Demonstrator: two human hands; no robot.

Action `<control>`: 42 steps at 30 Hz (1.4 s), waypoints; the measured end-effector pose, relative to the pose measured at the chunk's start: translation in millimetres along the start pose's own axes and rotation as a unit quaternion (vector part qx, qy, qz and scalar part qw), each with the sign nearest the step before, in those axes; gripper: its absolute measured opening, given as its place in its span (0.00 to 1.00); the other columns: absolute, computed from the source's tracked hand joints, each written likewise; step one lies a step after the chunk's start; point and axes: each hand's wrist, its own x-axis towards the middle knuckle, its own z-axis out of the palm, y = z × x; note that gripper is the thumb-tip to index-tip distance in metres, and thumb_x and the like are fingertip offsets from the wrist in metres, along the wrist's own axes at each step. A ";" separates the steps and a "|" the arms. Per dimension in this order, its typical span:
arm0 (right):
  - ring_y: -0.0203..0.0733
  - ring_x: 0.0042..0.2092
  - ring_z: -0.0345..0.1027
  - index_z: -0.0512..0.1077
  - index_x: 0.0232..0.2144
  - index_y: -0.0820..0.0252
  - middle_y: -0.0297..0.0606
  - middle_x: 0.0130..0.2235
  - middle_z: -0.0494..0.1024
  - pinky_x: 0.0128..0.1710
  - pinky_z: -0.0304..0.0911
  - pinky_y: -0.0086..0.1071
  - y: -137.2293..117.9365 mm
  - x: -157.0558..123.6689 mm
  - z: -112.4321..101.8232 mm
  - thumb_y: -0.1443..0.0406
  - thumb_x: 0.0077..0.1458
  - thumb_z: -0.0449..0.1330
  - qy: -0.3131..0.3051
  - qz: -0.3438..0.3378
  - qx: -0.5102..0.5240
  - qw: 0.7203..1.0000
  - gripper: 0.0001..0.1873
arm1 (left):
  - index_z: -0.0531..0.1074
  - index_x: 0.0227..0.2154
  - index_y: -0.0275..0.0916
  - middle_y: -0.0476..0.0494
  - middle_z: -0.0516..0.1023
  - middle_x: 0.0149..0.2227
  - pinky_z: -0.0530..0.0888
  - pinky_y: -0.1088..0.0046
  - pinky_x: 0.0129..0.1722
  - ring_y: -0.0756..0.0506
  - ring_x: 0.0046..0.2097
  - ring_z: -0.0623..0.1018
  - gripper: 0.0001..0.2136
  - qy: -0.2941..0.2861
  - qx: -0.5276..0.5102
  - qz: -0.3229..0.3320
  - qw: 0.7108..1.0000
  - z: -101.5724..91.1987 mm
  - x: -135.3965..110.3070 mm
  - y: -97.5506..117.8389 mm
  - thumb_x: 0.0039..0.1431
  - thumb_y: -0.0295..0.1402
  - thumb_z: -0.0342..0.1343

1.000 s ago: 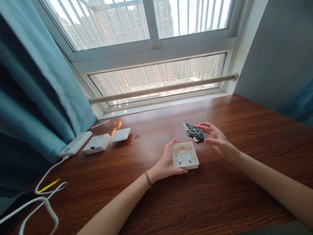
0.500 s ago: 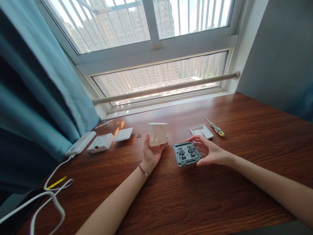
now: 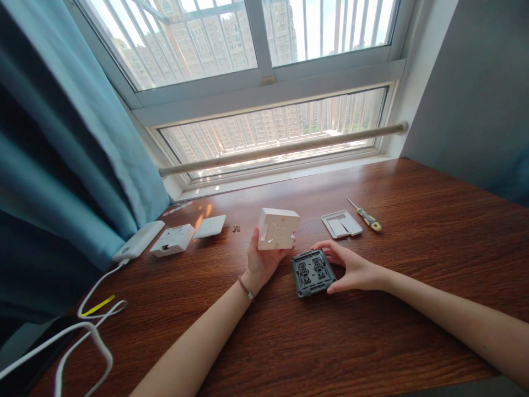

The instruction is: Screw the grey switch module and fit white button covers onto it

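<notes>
My left hand holds a white plastic mounting box lifted off the wooden table, its closed back turned towards me. My right hand grips the right edge of a dark grey switch module, thumb at the near corner, fingers at the far side. The module lies flat on the table, just right of my left hand and below the raised box.
A white switch cover plate and a yellow-handled screwdriver lie behind my right hand. To the left are small screws, a white faceplate, a second white box, a white power bank with cables, and a blue curtain.
My left hand lifted the white box from the table and turned its back to me. My right hand brought the grey module down and laid it flat, uncovering the cover plate and screwdriver.
</notes>
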 end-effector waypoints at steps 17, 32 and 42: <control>0.50 0.58 0.54 0.50 0.57 0.57 0.47 0.57 0.57 0.57 0.52 0.45 -2.5 -4.1 0.9 0.62 0.34 0.71 -0.002 -0.013 -0.118 0.993 0.50 | 0.64 0.50 0.35 0.35 0.74 0.44 0.70 0.57 0.43 0.39 0.42 0.75 0.27 0.003 0.011 -0.022 1.000 2.7 -2.5 -0.8 0.56 0.51 0.44; 0.49 0.57 0.53 0.45 0.60 0.53 0.46 0.60 0.52 0.55 0.56 0.44 -11.1 -4.5 0.8 0.62 0.48 0.62 0.134 -0.123 -0.236 0.955 0.41 | 0.73 0.40 0.35 0.40 0.76 0.41 0.67 0.65 0.44 0.38 0.43 0.73 0.22 -0.028 0.217 0.054 0.974 8.4 -13.4 7.6 0.50 0.47 0.53; 0.45 0.46 0.68 0.67 0.40 0.56 0.40 0.44 0.73 0.46 0.65 0.39 -32.2 -7.0 14.9 0.62 0.48 0.62 0.169 -0.073 0.002 0.983 0.15 | 0.65 0.49 0.39 0.38 0.71 0.49 0.67 0.64 0.45 0.38 0.47 0.71 0.32 -0.054 0.198 0.091 0.975 34.3 -23.9 1.7 0.49 0.58 0.46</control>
